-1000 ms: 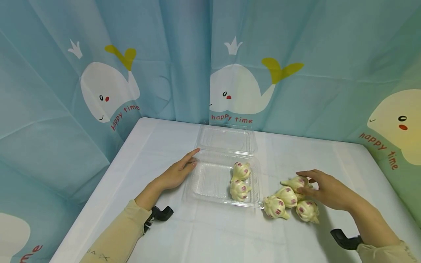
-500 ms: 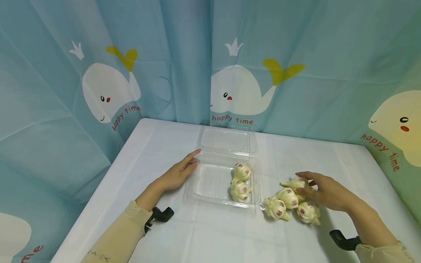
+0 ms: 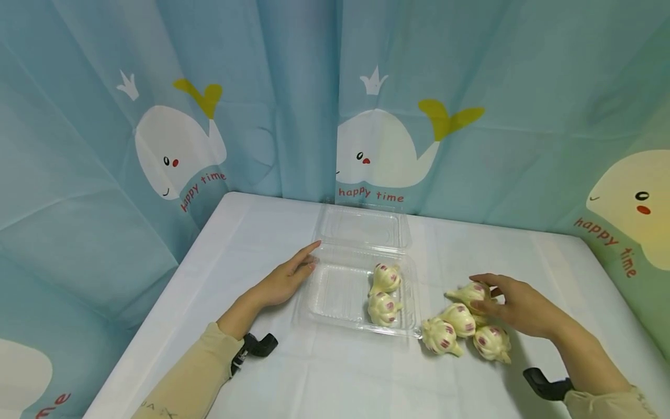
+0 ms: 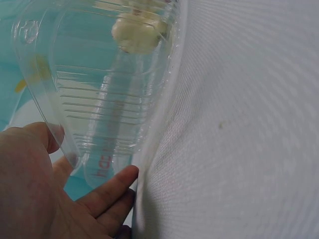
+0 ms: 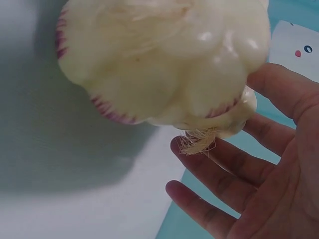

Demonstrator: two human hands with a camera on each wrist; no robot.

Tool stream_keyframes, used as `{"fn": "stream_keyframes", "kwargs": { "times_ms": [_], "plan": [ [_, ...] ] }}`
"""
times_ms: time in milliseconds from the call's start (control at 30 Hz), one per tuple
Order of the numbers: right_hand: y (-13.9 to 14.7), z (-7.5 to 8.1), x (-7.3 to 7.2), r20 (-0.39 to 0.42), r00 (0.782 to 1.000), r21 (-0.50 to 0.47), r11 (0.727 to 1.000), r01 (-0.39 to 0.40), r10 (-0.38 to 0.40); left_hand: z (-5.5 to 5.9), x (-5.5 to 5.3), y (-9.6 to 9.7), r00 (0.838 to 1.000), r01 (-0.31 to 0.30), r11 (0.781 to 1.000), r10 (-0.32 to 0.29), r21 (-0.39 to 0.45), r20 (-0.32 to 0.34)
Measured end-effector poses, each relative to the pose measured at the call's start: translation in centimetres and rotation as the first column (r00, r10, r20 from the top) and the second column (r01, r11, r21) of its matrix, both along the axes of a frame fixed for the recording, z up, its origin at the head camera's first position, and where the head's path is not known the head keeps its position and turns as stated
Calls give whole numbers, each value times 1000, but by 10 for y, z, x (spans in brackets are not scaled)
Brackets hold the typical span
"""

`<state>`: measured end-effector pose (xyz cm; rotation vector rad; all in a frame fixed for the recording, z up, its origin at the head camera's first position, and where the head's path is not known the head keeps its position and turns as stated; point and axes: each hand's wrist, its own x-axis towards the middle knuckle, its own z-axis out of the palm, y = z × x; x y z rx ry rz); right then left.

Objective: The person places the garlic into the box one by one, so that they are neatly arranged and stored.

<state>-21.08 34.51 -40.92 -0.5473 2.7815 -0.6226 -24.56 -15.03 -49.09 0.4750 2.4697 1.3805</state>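
Observation:
In the head view, my left hand [image 3: 282, 282] lies along the left side of a clear plastic clamshell container [image 3: 335, 291], fingers extended and fingertips right at its rim. The left wrist view has the thumb against the container's edge. Two garlic bulbs [image 3: 384, 308] with purple streaks sit in its right part. Just right of the container, several more bulbs form a small heap. My right hand [image 3: 518, 305] pinches the rear garlic bulb [image 3: 471, 293] between thumb and fingers. A nearer bulb [image 5: 164, 59] partly hides that grip in the right wrist view, where root hairs [image 5: 199, 142] show at the fingers.
The container's lid [image 3: 363, 227] lies folded back toward the curtain [image 3: 298, 116], which has whale prints. Other loose bulbs, such as the front left garlic bulb [image 3: 441, 336], lie close together on the white tabletop [image 3: 324, 378]. Black wrist camera mounts [image 3: 262, 345] stick out below the hands.
The whole scene sits slightly lower in the head view now. Both hands, the container and the bulbs otherwise keep the same places.

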Motion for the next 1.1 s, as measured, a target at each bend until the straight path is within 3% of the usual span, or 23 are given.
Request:
{"fn": "stream_keyframes", "kwargs": {
  "times_ms": [1100],
  "plan": [
    [-22,33,3,-105,994,53,999,-3,8,0,3,1,1000,-7,1000,7,1,-23]
  ]
}}
